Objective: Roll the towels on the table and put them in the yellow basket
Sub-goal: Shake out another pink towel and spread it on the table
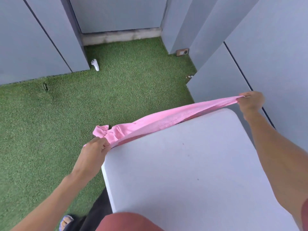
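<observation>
Both arms stretched out straight over the white table [191,164]. Left hand [95,146] at the near-left corner, fingers curled tight round one bunched end of the pink towel [160,120]. Right hand [251,101] past the far edge, pinching the other end. Towel pulled taut between them along the far edge, apparently just off the surface. Green turf [50,130] below.

Both forearms are bare down to the left hand [94,150] and the right hand [251,101]. A reddish-brown short sleeve [304,212] shows at the right upper arm, matching the shirt front [126,222] at the bottom edge. Below are dark trousers [100,212] and a blue-strapped sandal [66,222] on one foot.
</observation>
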Motion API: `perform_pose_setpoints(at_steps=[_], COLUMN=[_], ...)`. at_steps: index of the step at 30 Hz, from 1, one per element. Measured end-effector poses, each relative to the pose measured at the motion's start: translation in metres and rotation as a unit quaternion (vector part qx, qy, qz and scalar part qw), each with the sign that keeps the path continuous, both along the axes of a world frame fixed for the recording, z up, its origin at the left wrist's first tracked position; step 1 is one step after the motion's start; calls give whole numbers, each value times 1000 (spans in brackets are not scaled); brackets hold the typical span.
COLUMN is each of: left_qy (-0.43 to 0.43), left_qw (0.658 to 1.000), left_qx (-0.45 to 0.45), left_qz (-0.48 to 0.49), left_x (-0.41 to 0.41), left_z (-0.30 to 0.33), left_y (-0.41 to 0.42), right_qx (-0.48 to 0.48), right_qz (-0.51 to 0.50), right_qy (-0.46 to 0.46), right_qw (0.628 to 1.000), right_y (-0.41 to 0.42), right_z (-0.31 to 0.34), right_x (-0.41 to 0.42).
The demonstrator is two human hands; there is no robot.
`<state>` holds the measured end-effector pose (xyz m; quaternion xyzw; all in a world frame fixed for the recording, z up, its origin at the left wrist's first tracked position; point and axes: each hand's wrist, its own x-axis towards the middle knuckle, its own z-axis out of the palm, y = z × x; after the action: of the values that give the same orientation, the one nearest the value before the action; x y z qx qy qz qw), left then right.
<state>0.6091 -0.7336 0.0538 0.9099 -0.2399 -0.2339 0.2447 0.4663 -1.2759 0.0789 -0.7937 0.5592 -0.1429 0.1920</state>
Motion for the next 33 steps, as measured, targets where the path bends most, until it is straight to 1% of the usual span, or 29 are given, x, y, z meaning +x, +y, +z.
perform_pose_setpoints(at_steps=[2,5,8,11,15,19,27,33], left_qy=[-2,-8,-24,-24,-32,-56,-57,-83], left_qw=[999,997,993,992,990,989,981,979], left_qx=[-24,-51,-70,-82,-86,-91,-120,-133], left_qz=[21,64,89,97,106,100,142,132], left_x=[-9,-24,-39,-52,-64,-81,-148,-213], left_z=[-8,-14,-13,-13,-16,-17,-27,-35], left_y=[2,9,17,22,25,30,45,63], right_qx=[7,22,-22,-41,-39,-35,-34,-40], right_qz=[-11,-16,15,36,31,27,8,-7], right_qy=[-10,16,66,87,75,93,90,70], right_qw=[1000,1000,997,995,996,995,995,997], right_y=[2,11,15,17,22,29,46,65], right_z=[-11,-34,-43,-41,-46,-44,-41,-42], right_x=[-12,-34,-52,-67,-85,-99,-153,-213])
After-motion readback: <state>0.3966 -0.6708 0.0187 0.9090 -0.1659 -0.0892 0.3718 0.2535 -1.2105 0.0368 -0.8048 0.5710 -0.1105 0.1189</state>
